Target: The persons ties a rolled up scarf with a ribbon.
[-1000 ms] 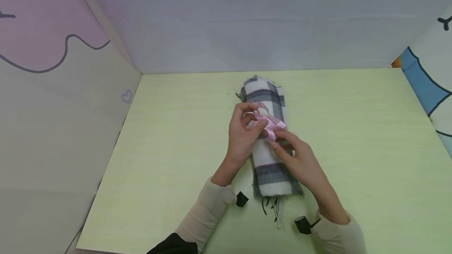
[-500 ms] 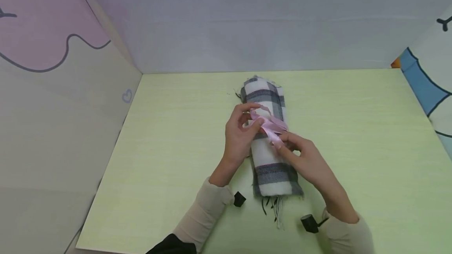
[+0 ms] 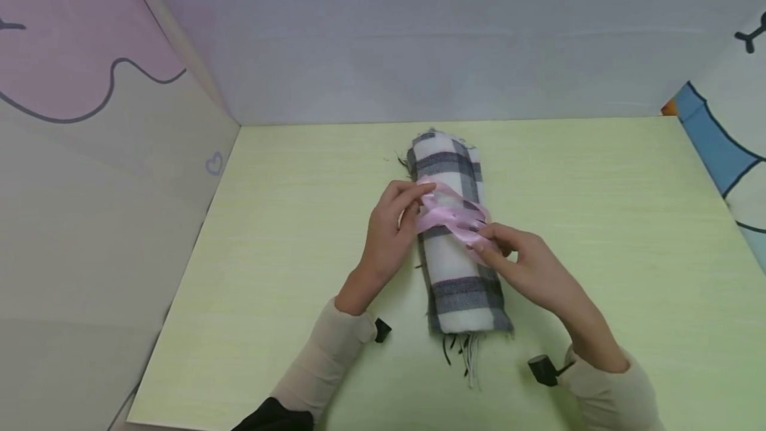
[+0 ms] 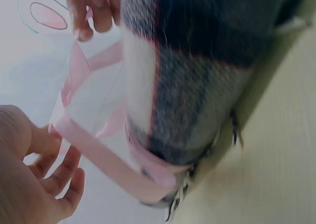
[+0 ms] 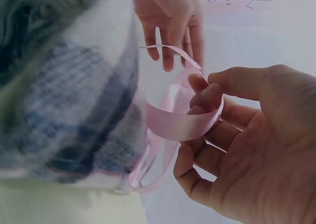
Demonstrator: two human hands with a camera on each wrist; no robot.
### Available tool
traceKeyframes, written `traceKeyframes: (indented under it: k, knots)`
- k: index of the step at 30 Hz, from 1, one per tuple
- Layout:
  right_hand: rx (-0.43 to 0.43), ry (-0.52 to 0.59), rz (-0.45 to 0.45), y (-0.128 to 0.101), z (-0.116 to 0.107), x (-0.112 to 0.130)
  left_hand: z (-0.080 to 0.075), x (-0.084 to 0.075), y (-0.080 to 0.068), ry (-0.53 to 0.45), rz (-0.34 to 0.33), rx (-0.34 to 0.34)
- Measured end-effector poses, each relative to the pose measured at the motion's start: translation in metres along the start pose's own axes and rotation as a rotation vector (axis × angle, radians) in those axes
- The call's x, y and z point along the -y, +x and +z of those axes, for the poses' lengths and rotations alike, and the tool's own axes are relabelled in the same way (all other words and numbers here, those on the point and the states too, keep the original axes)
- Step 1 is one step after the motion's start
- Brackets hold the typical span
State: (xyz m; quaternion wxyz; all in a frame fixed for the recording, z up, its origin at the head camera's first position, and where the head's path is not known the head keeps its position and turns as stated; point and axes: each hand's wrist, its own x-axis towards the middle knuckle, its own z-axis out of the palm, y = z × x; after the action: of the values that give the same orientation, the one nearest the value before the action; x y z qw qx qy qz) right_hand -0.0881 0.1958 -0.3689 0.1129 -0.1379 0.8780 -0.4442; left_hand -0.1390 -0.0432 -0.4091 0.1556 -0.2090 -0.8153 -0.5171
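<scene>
A rolled scarf (image 3: pixel 455 261) in grey and white plaid lies lengthwise on the table, its fringe toward me. Around its middle runs a pink ribbon (image 3: pixel 451 217), with loose loops on top. From the left side, my left hand (image 3: pixel 385 231) pinches part of the ribbon (image 4: pixel 106 160) between thumb and fingers, which the left wrist view shows close up. My right hand (image 3: pixel 532 268) grips another stretch of ribbon (image 5: pixel 177 127) at the scarf's right side. In the right wrist view, the ribbon loops round the fingers of this hand. Whether the ribbon is knotted cannot be told.
The pale yellow-green table (image 3: pixel 287 231) extends on both sides of the scarf. A plain backdrop (image 3: pixel 443 38) stands along the far edge, with printed panels at left and right. Small black cameras (image 3: pixel 543 370) stick out from both wrists.
My hands have moved apart, the left to the left and the right to the right. The bunched ribbon has spread into wider loops across the scarf, which stays in place.
</scene>
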Motion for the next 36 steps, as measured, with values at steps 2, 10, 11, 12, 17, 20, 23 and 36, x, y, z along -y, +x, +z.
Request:
traceKeyframes:
  k: [2,10,11,12,17,20,23,36]
  knots:
    - [0.015,-0.003,-0.010,-0.002,-0.004,0.000,-0.004,0.003,0.002,0.118,0.062,-0.001]
    - [0.063,0.013,0.015,-0.008,-0.013,-0.002,-0.022,0.010,0.015,0.371,0.238,-0.043]
    - [0.065,0.016,0.017,-0.009,-0.014,-0.003,-0.024,0.011,0.017,0.387,0.255,-0.045]
    - [0.066,0.020,0.020,-0.010,-0.014,-0.003,-0.026,0.012,0.020,0.401,0.271,-0.046]
    - [0.065,0.046,0.038,-0.016,-0.016,-0.006,-0.035,0.019,0.033,0.449,0.361,-0.048]
    - [0.061,0.057,0.043,-0.020,-0.017,-0.008,-0.041,0.021,0.040,0.486,0.421,-0.056]
    - [0.052,0.057,0.044,-0.025,-0.019,-0.011,-0.046,0.021,0.045,0.534,0.485,-0.074]
    - [0.040,0.065,0.120,-0.049,-0.029,-0.027,-0.068,0.026,0.059,0.717,0.621,-0.197]
